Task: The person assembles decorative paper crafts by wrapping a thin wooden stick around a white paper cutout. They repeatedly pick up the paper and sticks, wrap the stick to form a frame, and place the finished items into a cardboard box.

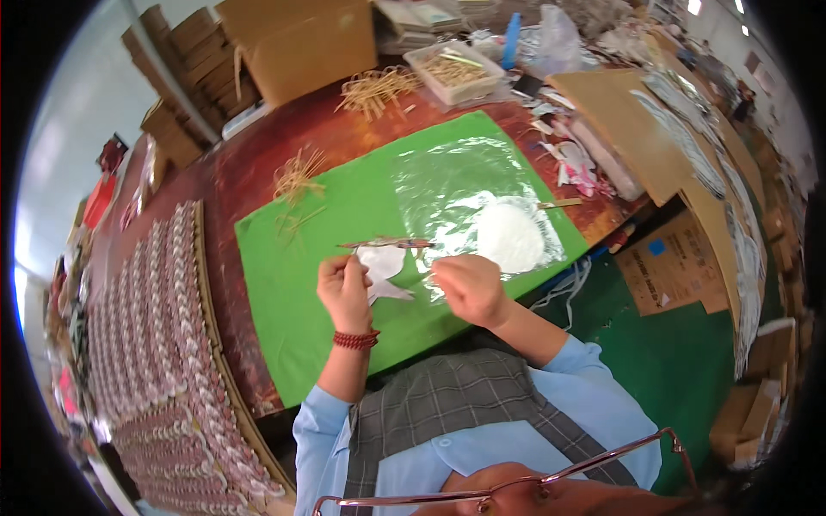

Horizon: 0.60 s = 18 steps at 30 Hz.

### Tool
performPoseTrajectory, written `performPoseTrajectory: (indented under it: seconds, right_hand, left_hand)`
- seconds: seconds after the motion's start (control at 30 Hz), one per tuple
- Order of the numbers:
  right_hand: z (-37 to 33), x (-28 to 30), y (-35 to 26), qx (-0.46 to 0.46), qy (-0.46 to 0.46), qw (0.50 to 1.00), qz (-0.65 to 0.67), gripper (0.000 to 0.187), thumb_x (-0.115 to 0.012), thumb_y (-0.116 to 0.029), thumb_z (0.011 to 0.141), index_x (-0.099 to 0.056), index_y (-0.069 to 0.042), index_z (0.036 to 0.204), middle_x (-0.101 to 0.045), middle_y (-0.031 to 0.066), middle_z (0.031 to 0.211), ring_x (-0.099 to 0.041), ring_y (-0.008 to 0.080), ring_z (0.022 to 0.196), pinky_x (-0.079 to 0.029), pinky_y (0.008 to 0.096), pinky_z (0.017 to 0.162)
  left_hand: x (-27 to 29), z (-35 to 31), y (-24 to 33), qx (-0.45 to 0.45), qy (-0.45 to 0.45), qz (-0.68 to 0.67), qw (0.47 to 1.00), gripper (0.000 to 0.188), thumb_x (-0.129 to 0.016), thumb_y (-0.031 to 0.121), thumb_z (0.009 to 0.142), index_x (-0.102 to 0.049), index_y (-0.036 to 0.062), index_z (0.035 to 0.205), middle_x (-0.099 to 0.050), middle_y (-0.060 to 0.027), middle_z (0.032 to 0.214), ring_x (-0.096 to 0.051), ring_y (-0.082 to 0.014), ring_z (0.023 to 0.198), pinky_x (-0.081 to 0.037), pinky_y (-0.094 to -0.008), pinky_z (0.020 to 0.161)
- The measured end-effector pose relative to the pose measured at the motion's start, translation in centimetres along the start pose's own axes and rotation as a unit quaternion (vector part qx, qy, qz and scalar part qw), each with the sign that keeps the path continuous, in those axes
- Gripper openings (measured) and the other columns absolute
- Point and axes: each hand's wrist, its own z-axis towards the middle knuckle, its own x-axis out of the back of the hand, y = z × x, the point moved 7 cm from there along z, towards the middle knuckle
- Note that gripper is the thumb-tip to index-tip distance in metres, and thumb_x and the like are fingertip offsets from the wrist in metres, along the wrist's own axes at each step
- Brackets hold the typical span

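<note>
My left hand (344, 288), closed with thumb and finger pinched, holds a thin, dark-reddish patterned piece (387, 243) that shows edge-on. My right hand (471, 291) is curled closed near the other end of that piece; whatever is in its fingers is hidden. Just below the piece, between my hands, is a white cut-out shape (384, 261) with a pointed lower part. Both hands are over a green mat (335, 344). To the right, a round white pile or pad (513, 236) sits on a clear plastic sheet (443, 176).
Bundles of thin tan strips (297, 176) lie at the mat's far left, with more strips (379, 90) behind. A clear tub of small pieces (456, 73) stands at the back. Cardboard (615, 95) is at right. Braided rows (155, 318) cover a board at left.
</note>
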Motion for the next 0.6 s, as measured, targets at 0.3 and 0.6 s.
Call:
performPoseTrajectory:
  seconds: [0.3,0.6]
  right_hand:
    - [-5.3,-3.7,6.8,-0.535,-0.005,0.716,0.449,0.013,-0.064,-0.013,0.09,-0.065,-0.001,0.095,-0.062,0.0006,0.074,-0.053,0.005,0.06,-0.039,0.0198,0.049]
    - [-6.7,-2.5,8.1,-0.572,-0.044,0.666,0.477,0.007,-0.061,-0.008,0.086,-0.066,-0.006,0.09,-0.06,-0.0016,0.069,-0.051,0.0041,0.054,-0.035,0.0191,0.046]
  left_hand:
    - [-1.2,-0.9,0.6,-0.032,-0.019,-0.039,0.999,0.008,-0.057,0.0,0.091,-0.051,0.0033,0.087,-0.06,-0.0061,0.072,-0.053,-0.0075,0.055,-0.041,-0.0188,0.05]
    - [-3.1,-0.8,-1.3,-0.014,-0.057,0.064,0.996,0.008,-0.06,0.004,0.089,-0.053,0.0035,0.088,-0.059,-0.0018,0.073,-0.05,-0.006,0.055,-0.037,-0.0189,0.048]
